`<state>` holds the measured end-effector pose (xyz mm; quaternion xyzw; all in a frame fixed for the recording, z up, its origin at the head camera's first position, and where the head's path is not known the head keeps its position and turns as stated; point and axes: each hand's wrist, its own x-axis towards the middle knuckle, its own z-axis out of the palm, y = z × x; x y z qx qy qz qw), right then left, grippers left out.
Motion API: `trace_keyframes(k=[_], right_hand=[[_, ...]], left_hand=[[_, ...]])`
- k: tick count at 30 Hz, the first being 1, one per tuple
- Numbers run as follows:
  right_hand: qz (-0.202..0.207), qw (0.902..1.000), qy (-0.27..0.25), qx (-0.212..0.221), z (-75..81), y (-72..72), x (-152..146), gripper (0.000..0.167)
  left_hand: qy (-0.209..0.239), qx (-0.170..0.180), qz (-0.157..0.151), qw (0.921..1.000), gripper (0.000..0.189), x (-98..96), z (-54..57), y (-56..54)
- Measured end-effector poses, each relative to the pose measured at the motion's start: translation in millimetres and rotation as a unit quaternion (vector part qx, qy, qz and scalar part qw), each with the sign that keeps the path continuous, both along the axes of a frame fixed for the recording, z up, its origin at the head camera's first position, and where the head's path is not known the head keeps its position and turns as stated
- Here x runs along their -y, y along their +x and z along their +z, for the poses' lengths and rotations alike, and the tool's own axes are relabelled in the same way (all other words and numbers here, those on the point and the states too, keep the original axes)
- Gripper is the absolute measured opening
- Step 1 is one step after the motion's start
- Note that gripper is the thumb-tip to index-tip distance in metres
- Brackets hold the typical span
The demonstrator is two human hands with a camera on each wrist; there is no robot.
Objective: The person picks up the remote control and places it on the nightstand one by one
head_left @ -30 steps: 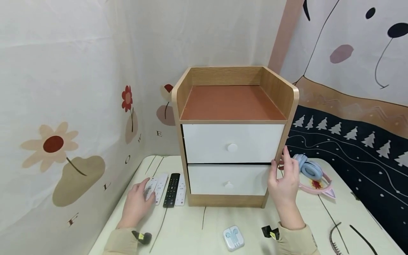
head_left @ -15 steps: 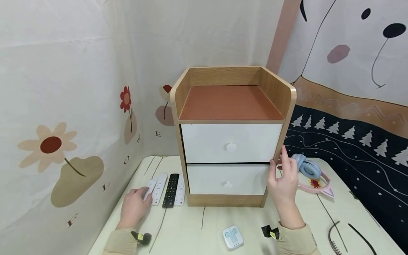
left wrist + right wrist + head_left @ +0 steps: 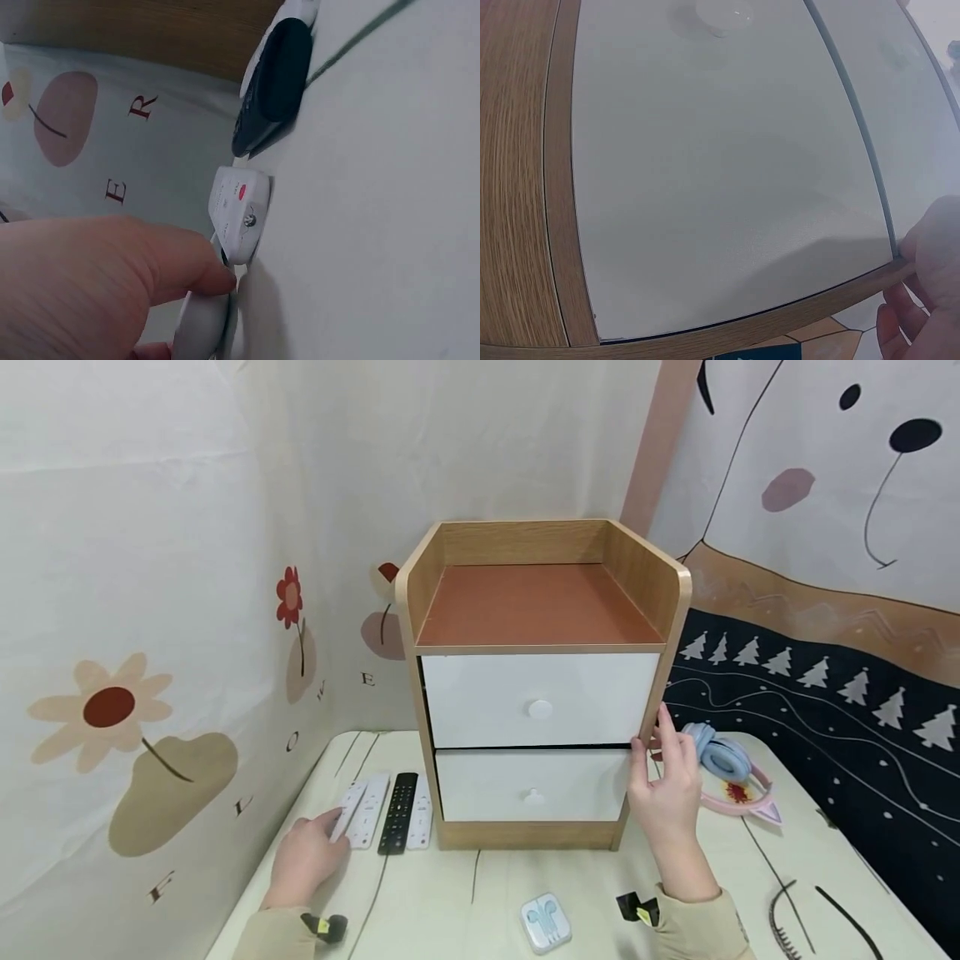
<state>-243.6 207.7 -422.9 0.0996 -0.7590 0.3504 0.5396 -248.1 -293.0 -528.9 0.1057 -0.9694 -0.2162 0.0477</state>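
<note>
The outermost white remote (image 3: 347, 810) sits near the table's (image 3: 442, 893) left edge, tilted, pinched by the left hand (image 3: 307, 857). Beside it, away from that edge, lie a second white remote (image 3: 370, 810), a black remote (image 3: 397, 814) and another white one (image 3: 420, 817). Next stands a two-drawer cabinet (image 3: 540, 728); the right hand (image 3: 666, 797) grips its right side edge, thumb in front. Blue-and-pink headphones (image 3: 726, 758) lie toward the table's back right corner, and a white earphone case (image 3: 546, 923) in front of the cabinet.
</note>
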Motion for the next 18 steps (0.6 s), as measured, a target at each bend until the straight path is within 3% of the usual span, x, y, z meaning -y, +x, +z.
trace_keyframes(k=[4,7,13,18], right_hand=[[0.0,1.0,-0.001,0.002,-0.2,-0.9,0.6,0.066],[0.0,1.0,-0.001,0.005,0.4,-1.2,0.2,0.067],[0.004,1.0,0.0,0.001,0.5,-0.9,-3.4,0.068],[0.008,0.9999,0.003,0.013,0.2,0.0,-2.8,0.069]], left_hand=[[0.016,-0.007,0.005,0.9998,0.059,2.3,1.6,0.7],[0.027,-0.033,0.011,0.9991,0.054,1.2,3.9,0.0],[0.038,-0.109,0.023,0.9931,0.047,-10.9,10.7,-0.4],[0.04,-0.212,0.025,0.9762,0.039,-17.6,29.7,0.9]])
